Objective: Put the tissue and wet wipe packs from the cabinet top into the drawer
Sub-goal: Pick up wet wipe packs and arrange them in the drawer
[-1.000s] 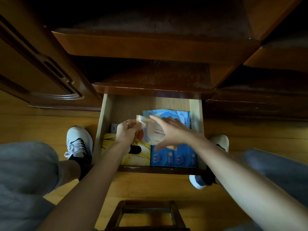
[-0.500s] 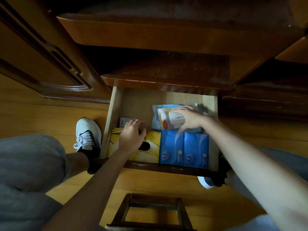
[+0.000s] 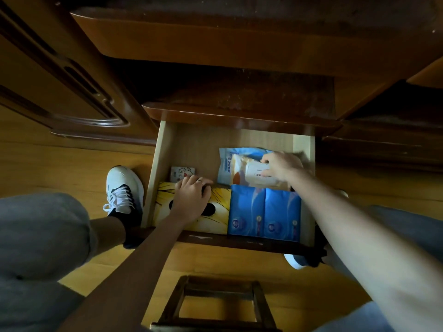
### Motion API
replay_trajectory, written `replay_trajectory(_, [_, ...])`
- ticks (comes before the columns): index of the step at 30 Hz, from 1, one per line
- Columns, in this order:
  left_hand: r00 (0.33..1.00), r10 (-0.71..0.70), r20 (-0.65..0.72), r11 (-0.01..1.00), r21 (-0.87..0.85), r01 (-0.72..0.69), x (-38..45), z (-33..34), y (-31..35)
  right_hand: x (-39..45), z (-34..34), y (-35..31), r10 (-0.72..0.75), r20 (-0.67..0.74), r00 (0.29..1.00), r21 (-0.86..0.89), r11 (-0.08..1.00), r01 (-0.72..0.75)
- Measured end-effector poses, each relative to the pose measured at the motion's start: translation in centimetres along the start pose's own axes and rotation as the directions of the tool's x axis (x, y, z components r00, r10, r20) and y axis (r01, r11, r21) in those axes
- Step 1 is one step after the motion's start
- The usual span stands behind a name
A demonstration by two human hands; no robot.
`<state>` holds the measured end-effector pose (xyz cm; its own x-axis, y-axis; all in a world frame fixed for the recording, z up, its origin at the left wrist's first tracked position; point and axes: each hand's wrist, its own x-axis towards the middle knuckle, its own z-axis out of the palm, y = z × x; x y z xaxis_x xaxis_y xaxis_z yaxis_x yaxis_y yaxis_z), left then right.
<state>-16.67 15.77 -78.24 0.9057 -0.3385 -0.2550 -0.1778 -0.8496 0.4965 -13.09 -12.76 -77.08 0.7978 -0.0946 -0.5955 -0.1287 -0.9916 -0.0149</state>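
- The drawer point(image 3: 163, 164) is pulled out from a dark, glossy wooden cabinet point(image 3: 215, 44); its inner walls and floor are pale, matte board.
- The right hand point(image 3: 280, 166) lies over a white-and-orange wet wipe pack point(image 3: 251, 174), fingers curled round its far edge and thumb against the rigid white flip lid, gripping it.
- That soft, crinkled pack sits at the back right of the drawer, on top of a light-blue plastic pouch point(image 3: 225, 161) with printed characters.
- Two glossy blue tissue packs point(image 3: 263, 212) stand side by side at the front right, touching each other, just in front of the wet wipe pack.
- The left hand point(image 3: 191, 200) rests palm-down with fingers bent on a yellow tissue pack point(image 3: 215, 219) printed with black lines and ovals, front left; it presses rather than grasps, holding nothing.
- A ring point(image 3: 199, 180) shows on one finger of that hand.
- A small white card-like packet point(image 3: 182, 173) lies flat behind the yellow pack.
- A white sneaker point(image 3: 122, 190) stands on the smooth yellow wood floor point(image 3: 60, 168), left of the drawer.
- A dark wooden stool frame point(image 3: 215, 305) sits near the bottom edge.
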Motion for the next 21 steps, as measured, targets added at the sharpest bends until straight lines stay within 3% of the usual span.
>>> replay_trajectory(5, [0.986,0.016,0.167,0.994,0.102,-0.033,0.3,-0.6,-0.1,-1.3,-0.1,0.8,0.056,0.016,0.998,-0.087,0.995,-0.054])
replay_trajectory(12, [0.986,-0.012,0.169,0.995,0.095,-0.004,-0.4,-2.1,0.9,-4.2,0.1,-0.1,0.140,-0.003,0.990,-0.053,0.989,-0.140])
replay_trajectory(17, [0.995,0.084,0.058,0.990,0.108,-0.090,-0.7,-8.1,4.3,-7.9,-5.5,-1.4,0.022,-0.016,1.000,0.161,0.987,-0.019])
replay_trajectory(19, [0.982,0.181,-0.048,0.974,0.147,-0.172,-0.5,-12.4,6.6,-10.3,-9.4,-1.9,-0.078,-0.114,0.990,0.278,0.955,0.107])
replay_trajectory(21, [0.921,0.318,-0.225,0.940,0.201,-0.275,-0.7,-17.9,9.8,-13.7,-14.2,-2.2,-0.159,-0.287,0.945,0.326,0.911,0.252])
